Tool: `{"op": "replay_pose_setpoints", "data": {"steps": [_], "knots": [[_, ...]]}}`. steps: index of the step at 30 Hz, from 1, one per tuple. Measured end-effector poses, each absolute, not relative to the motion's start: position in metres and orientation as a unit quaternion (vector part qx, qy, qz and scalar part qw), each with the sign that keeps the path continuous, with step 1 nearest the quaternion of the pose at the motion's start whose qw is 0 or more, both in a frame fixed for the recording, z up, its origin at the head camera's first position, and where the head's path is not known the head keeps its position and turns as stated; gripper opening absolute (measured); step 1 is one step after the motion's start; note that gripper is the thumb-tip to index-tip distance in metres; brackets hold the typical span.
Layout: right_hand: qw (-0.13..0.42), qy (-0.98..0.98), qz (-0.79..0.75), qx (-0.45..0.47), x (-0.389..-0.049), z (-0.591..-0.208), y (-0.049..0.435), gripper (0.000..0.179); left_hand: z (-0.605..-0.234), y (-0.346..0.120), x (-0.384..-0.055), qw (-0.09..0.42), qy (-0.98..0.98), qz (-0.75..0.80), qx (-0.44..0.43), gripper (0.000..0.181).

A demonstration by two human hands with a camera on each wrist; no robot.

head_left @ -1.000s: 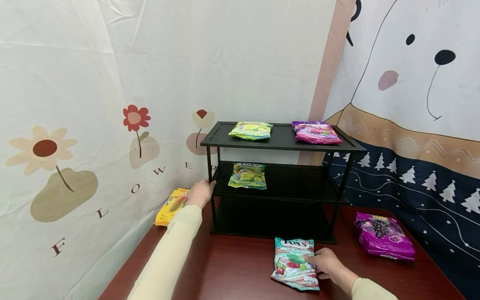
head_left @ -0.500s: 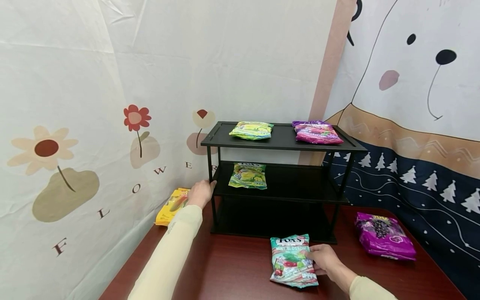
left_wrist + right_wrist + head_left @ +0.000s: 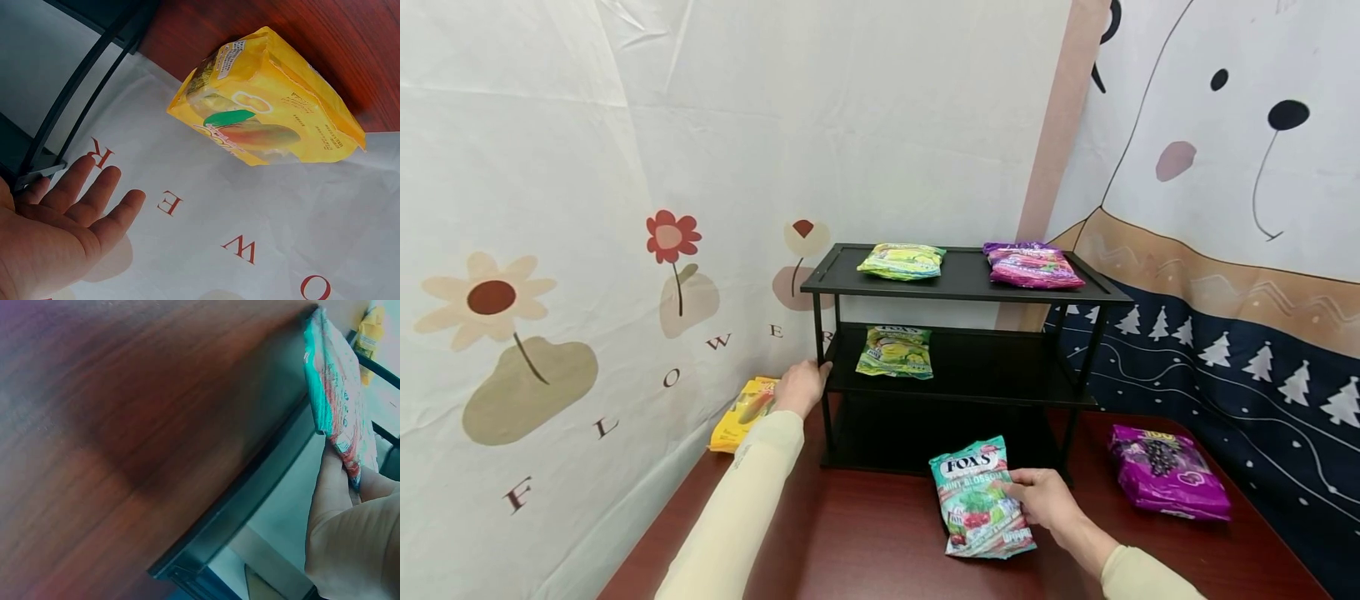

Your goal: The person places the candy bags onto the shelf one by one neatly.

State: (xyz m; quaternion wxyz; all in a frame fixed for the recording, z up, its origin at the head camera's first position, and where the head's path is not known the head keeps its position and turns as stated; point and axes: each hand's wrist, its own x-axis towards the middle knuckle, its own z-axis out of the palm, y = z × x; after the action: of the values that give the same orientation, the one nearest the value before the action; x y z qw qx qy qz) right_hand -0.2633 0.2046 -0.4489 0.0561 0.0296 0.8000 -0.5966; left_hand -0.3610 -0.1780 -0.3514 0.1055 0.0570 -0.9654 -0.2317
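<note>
My right hand (image 3: 1047,500) pinches a teal FOX'S Mint Blossom candy bag (image 3: 981,504) by its right edge. The bag leans with its printed front up, before the bottom tier of a black three-tier shelf rack (image 3: 958,425). Seen from the right wrist, the candy bag (image 3: 340,394) is edge-on between thumb and fingers. My left hand (image 3: 801,387) holds the rack's left side at the middle tier, thumb at the post. In the left wrist view, several fingers of the left hand (image 3: 69,225) stretch past the rack, near a yellow mango-print bag (image 3: 269,106).
On the top tier lie a yellow-green candy bag (image 3: 902,261) and a pink-purple one (image 3: 1033,265). A green candy bag (image 3: 895,352) lies on the middle tier. Right of the rack, a purple grape-print bag (image 3: 1168,472) rests on the reddish-brown table (image 3: 880,533). Printed cloth (image 3: 925,125) hangs behind.
My right hand has raised the Mint Blossom bag and brought it forward and slightly left, tilting it. The left hand has stayed at the rack.
</note>
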Motion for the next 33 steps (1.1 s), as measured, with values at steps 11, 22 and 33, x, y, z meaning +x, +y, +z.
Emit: {"op": "replay_pose_setpoints", "data": {"steps": [11,22,33], "knots": [[0.025,0.798,-0.602,0.003,-0.265,-0.436,0.202,0.023,-0.353,-0.179,-0.361,0.107,-0.964,-0.236,0.06,0.04],[0.022,0.792,-0.611,-0.003,-0.267,-0.42,0.204,0.025,-0.355,-0.18,-0.364,0.102,-0.965,-0.234,0.054,0.041],[0.035,0.769,-0.639,-0.017,-0.269,-0.399,0.212,0.032,-0.355,-0.181,-0.365,0.104,-0.965,-0.235,0.054,0.04]]}}
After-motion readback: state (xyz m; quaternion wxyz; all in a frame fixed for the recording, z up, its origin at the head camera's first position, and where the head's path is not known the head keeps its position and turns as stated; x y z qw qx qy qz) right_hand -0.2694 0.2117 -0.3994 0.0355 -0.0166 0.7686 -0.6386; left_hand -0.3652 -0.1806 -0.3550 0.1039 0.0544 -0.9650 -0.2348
